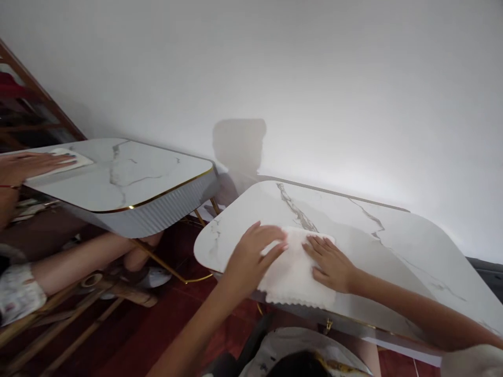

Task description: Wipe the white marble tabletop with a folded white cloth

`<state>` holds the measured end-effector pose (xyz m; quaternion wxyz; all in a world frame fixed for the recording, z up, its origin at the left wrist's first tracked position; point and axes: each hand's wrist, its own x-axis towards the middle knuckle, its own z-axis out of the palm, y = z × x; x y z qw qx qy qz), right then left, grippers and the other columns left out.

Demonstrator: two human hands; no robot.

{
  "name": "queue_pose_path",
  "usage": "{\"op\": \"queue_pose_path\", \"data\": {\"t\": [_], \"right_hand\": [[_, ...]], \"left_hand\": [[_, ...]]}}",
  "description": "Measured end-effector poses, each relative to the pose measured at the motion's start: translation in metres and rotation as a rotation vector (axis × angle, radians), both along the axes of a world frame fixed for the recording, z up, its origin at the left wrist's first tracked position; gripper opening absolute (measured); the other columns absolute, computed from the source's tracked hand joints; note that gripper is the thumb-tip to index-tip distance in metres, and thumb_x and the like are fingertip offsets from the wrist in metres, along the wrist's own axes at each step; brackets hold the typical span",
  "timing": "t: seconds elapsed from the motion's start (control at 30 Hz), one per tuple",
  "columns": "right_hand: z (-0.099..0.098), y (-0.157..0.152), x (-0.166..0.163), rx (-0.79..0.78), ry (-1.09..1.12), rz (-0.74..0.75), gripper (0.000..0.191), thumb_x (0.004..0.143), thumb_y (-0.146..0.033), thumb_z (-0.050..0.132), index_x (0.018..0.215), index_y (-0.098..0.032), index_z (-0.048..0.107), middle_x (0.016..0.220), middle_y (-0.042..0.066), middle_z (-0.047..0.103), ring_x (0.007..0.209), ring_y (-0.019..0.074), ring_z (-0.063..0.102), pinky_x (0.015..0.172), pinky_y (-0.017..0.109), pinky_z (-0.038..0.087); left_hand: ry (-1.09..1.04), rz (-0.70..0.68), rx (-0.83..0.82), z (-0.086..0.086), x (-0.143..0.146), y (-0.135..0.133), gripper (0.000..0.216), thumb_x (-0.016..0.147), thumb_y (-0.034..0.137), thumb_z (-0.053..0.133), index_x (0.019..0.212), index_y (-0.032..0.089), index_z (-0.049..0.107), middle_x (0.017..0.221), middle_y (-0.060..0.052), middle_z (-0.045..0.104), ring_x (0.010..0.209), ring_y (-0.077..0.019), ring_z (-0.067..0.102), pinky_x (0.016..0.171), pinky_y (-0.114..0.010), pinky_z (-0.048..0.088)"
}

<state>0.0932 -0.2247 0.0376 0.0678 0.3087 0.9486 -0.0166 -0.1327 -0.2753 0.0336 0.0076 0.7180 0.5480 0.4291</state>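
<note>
A white cloth (301, 267) with a scalloped edge lies on the marble-patterned white tabletop (243, 214), its lower edge at the table's front. My right hand (332, 263) rests flat on the right part of the cloth, fingers stretched out. At the cloth's left side is my left hand (253, 256), its fingers lightly bent and apart from the thumb. Nothing shows between them, and I cannot tell whether the fingertips touch the cloth.
To the left stands a second marble-patterned table (145, 162) with gold trim and a ribbed side. Another person's hand (43, 163) lies on a white cloth (80, 157) there. A white wall (353, 94) rises behind both tables. A bamboo seat (121, 290) stands on the red floor.
</note>
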Motion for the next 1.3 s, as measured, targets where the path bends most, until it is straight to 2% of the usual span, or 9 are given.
{"op": "queue_pose_path", "data": {"t": [0.17,0.3,0.4,0.5,0.63,0.77,0.87,1.0,1.3], "right_hand": [[-0.03,0.018,-0.073,0.088,0.115,-0.2,0.062,0.083,-0.014,0.037,0.14,0.007,0.026,0.146,0.024,0.03,0.137,0.0294,0.023,0.112,0.047,0.021],[-0.044,0.058,-0.103,0.118,0.172,-0.236,0.055,0.087,-0.014,0.032,0.14,0.001,0.032,0.145,0.02,0.035,0.136,0.0267,0.028,0.11,0.042,0.025],[-0.043,0.102,-0.12,0.103,0.184,-0.238,0.054,0.088,-0.018,0.033,0.139,-0.002,0.035,0.145,0.017,0.036,0.135,0.0239,0.03,0.11,0.038,0.023],[-0.044,0.149,-0.142,0.171,0.192,-0.359,0.055,0.09,-0.022,0.033,0.14,0.0,0.033,0.147,0.018,0.031,0.137,0.0262,0.024,0.111,0.039,0.018],[-0.051,0.205,-0.178,0.289,0.238,-0.493,0.053,0.092,-0.024,0.033,0.139,0.0,0.035,0.147,0.018,0.032,0.137,0.0288,0.021,0.11,0.041,0.013],[-0.06,0.235,-0.21,0.316,0.278,-0.471,0.051,0.092,-0.025,0.032,0.138,-0.002,0.038,0.143,0.018,0.039,0.134,0.0285,0.028,0.108,0.04,0.015],[-0.067,0.235,-0.228,0.34,0.3,-0.423,0.05,0.093,-0.025,0.031,0.136,-0.001,0.039,0.141,0.019,0.04,0.134,0.0289,0.029,0.108,0.042,0.015],[-0.072,0.212,-0.244,0.325,0.333,-0.35,0.05,0.093,-0.026,0.035,0.134,0.001,0.041,0.14,0.021,0.041,0.133,0.0288,0.029,0.108,0.042,0.016],[-0.074,0.093,-0.266,0.25,0.337,-0.256,0.057,0.091,-0.025,0.036,0.135,0.012,0.034,0.141,0.03,0.034,0.133,0.0349,0.029,0.108,0.049,0.019]], "left_hand": [[0.349,-0.006,-0.279,-0.046,-0.001,0.052,0.045,0.092,0.029,0.03,0.13,0.01,0.043,0.136,-0.017,0.047,0.13,-0.0274,0.039,0.103,-0.045,0.036],[0.391,0.048,-0.362,-0.075,-0.014,0.094,0.051,0.09,0.023,0.03,0.136,0.003,0.033,0.144,-0.023,0.033,0.136,-0.0332,0.026,0.105,-0.047,0.031],[0.409,0.057,-0.429,-0.073,-0.031,0.139,0.054,0.087,0.021,0.034,0.139,0.007,0.03,0.146,-0.022,0.031,0.136,-0.0375,0.025,0.102,-0.052,0.031],[0.409,0.063,-0.449,-0.065,-0.05,0.198,0.049,0.084,0.02,0.038,0.132,0.011,0.039,0.143,-0.018,0.037,0.133,-0.038,0.029,0.102,-0.054,0.031],[0.355,0.014,-0.271,-0.066,-0.076,0.269,0.04,0.088,0.018,0.029,0.123,0.01,0.047,0.138,-0.016,0.044,0.133,-0.027,0.033,0.106,-0.044,0.03],[0.359,-0.027,-0.232,-0.074,-0.109,0.303,0.04,0.09,0.019,0.025,0.121,0.011,0.049,0.132,-0.014,0.051,0.128,-0.0204,0.04,0.109,-0.039,0.027],[0.388,-0.046,-0.199,-0.083,-0.133,0.304,0.043,0.089,0.018,0.025,0.125,0.011,0.047,0.132,-0.013,0.051,0.128,-0.0199,0.04,0.109,-0.04,0.027],[0.428,0.009,-0.191,-0.095,-0.158,0.278,0.046,0.091,0.021,0.024,0.132,0.013,0.042,0.14,-0.012,0.044,0.134,-0.0224,0.033,0.109,-0.042,0.027],[0.412,0.027,-0.211,-0.105,-0.183,0.151,0.052,0.091,0.026,0.018,0.138,0.015,0.037,0.145,-0.01,0.039,0.136,-0.0204,0.03,0.111,-0.041,0.024]]}}
